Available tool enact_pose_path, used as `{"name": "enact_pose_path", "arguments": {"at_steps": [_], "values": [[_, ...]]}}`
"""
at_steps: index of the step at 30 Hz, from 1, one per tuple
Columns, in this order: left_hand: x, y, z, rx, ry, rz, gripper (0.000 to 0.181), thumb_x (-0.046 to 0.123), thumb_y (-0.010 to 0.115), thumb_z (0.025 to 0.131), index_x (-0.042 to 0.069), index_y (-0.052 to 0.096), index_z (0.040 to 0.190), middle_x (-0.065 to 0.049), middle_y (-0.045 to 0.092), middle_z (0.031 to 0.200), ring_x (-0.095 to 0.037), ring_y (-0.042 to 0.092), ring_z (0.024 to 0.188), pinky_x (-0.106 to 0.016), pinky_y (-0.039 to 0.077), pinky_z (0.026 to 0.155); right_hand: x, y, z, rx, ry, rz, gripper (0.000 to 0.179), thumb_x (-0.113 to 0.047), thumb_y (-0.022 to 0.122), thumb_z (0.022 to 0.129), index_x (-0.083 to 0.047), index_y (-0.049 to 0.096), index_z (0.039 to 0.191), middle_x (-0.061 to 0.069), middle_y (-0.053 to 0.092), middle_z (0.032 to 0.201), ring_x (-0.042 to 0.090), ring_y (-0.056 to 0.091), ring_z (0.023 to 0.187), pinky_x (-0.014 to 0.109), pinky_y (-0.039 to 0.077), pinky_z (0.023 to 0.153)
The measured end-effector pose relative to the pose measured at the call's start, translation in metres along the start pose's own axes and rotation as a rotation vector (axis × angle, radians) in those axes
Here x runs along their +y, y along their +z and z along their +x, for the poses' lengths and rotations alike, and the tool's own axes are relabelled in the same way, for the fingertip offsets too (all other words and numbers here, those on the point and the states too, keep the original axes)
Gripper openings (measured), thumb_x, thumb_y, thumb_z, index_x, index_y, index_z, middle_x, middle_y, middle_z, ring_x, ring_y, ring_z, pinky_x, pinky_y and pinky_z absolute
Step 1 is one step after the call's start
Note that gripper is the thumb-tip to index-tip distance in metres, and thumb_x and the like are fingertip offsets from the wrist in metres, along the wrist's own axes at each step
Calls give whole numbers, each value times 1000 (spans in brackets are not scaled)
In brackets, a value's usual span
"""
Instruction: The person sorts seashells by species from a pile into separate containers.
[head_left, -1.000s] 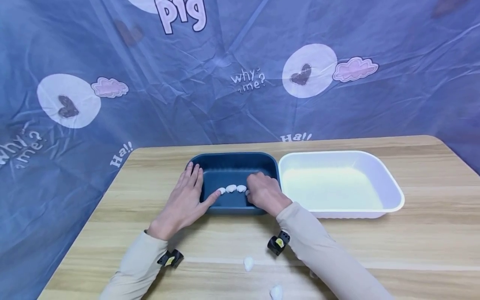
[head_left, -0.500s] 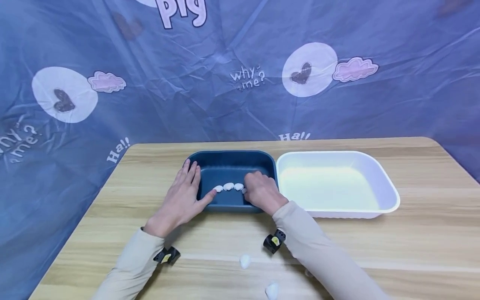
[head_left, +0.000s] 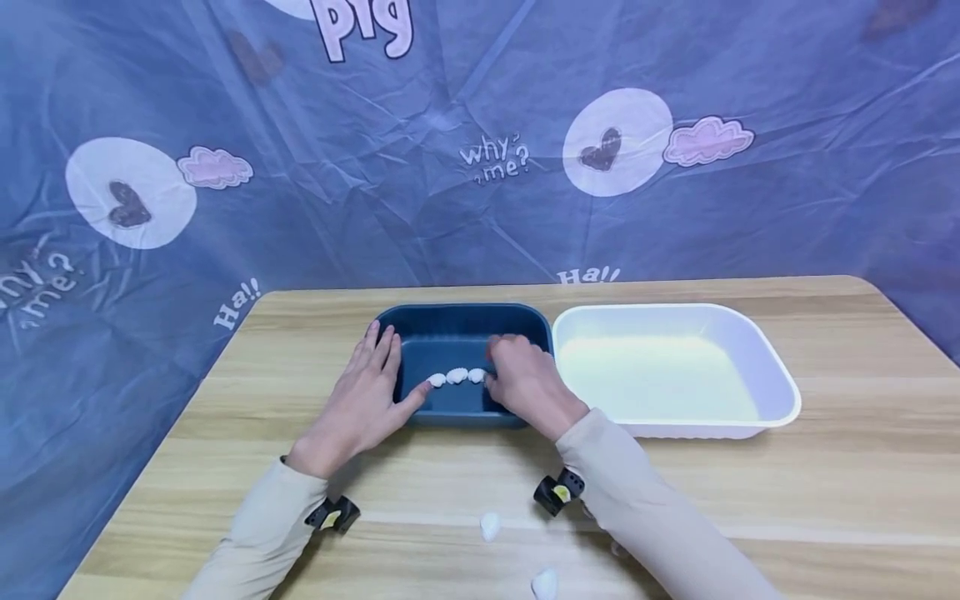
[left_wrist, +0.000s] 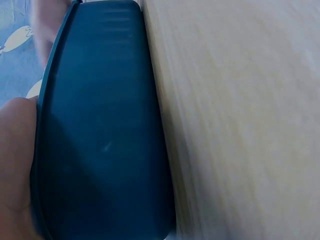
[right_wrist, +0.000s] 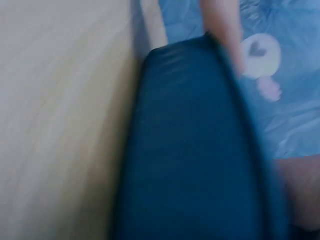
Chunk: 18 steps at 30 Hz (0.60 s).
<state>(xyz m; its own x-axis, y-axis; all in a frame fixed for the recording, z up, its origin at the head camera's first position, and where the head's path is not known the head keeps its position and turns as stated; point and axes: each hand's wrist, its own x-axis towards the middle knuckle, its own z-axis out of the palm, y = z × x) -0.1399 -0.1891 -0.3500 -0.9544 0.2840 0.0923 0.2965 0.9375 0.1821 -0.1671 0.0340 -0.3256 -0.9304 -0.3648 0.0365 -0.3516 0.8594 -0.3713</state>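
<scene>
In the head view a row of small white seashells [head_left: 457, 377] lies on the floor of a dark blue tray [head_left: 457, 420]. My left hand [head_left: 358, 400] rests over the tray's left side with fingers straight, its thumb tip right at the leftmost shell. My right hand [head_left: 528, 379] reaches into the tray's right part, fingers bent, beside the right end of the row. The back of the hand hides what lies under its fingertips, so I cannot tell if it pinches a shell. Both wrist views show mainly the tray's outer wall [left_wrist: 105, 120], with hands partly visible over its rim.
A white tray [head_left: 678, 429] stands against the blue tray's right side. Nearer on the wooden table [head_left: 420, 533] lie a loose white shell [head_left: 490, 526] and another shell [head_left: 545, 583], with a further pale piece partly behind the right sleeve. A blue printed cloth [head_left: 420, 208] hangs behind.
My right hand's fingers have lifted and spread slightly at the right end of the row, and the shell end seen there earlier is now mostly hidden. The left hand keeps its place.
</scene>
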Motion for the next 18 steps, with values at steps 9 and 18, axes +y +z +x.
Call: {"name": "enact_pose_path", "arguments": {"at_steps": [9, 18], "values": [[3, 0, 0, 0, -1, 3, 85, 54, 45, 96, -11, 26, 146, -24, 17, 156, -35, -3, 147, -46, 6, 119, -1, -37, -53, 143, -245, 89, 10, -4, 70, 83, -4, 69, 92, 0, 64, 81, 10, 56, 68, 23, 49, 59], [1, 0, 0, 13, 7, 4, 83, 55, 43, 97, -11, 29, 146, -24, 23, 155, -34, -1, 147, -46, 7, 119, 27, -27, -111, 2, -482, 202, 12, -3, 72, 82, -15, 68, 82, -13, 58, 75, -1, 49, 66, 14, 45, 58]]}}
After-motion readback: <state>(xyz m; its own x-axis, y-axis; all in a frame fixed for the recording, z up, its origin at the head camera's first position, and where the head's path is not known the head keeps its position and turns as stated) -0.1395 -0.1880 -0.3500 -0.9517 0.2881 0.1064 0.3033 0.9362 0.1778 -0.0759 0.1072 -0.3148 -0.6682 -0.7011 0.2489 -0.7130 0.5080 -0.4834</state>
